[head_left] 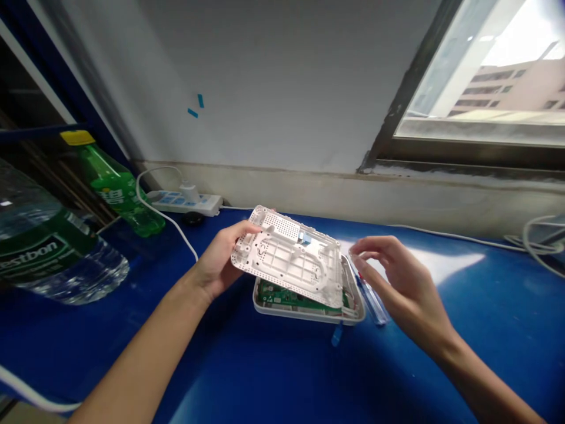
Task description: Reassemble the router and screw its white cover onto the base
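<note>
My left hand [223, 256] grips the left edge of a white perforated plastic cover [289, 259], thumb on top and fingers underneath. The cover is tilted, its ribbed inner side facing up, over a shallow white housing [300, 315]. Inside the housing part of a green circuit board [282, 295] shows, with thin wires at its right end. My right hand [397, 277] is just right of the cover, thumb and forefinger tips pinched together; whatever is between them is too small to make out. Below it lies a clear-handled screwdriver [374, 303], partly hidden.
A blue tab [337, 335] lies at the housing's front edge. At left stand a large water bottle [57, 253] and a green soda bottle [117, 188]. A power strip [194, 203] with a white cable sits by the wall, near a small black object [193, 218]. Another cable runs along the back right.
</note>
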`<state>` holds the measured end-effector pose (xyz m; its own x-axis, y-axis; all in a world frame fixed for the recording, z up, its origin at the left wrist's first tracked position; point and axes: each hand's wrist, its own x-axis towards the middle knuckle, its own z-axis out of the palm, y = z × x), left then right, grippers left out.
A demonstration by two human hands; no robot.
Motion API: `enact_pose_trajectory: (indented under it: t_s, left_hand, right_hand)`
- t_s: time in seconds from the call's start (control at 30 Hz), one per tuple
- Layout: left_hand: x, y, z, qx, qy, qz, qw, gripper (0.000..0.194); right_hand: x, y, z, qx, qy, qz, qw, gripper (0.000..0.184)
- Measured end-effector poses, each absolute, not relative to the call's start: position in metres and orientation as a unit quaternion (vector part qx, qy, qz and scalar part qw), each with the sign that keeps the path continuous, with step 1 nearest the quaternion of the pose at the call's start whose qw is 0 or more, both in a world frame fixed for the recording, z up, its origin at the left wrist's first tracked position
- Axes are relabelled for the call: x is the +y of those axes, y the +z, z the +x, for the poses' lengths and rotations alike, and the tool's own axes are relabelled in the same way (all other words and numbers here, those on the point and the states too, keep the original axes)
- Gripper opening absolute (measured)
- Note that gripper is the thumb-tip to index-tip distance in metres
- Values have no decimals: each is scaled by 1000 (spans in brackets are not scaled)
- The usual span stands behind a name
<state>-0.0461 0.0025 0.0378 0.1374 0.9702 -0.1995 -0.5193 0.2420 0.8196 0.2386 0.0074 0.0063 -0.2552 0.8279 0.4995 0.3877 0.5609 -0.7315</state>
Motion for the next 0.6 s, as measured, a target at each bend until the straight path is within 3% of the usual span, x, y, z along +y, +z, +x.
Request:
enact_pose_trajectory:
  t_s: [0.13,0.27,0.33,0.43,0.5,0.6]
  left_hand:
    - [3,43,-56,388,558,302,669,58]
    - [4,44,-64,407,560,311,651,55]
    - [6,42,-68,415,554,317,648,54]
    - [10,39,-73,429,546,321,644,53]
    - [11,38,-74,435,542,323,642,51]
    - [10,38,-76,428,549,327,639,50]
  right_hand:
    - [6,20,252,-861,276,-337,263,6]
    - [-1,23,255,-909,269,-285,145,27]
    - [-3,19,254,-916,244,-291,126,28]
    - [-1,11,253,-914,228,-311,128,14]
    - [2,6,252,-908,249,-305,146,7]
    - [7,0,247,-897,286,-268,202,10]
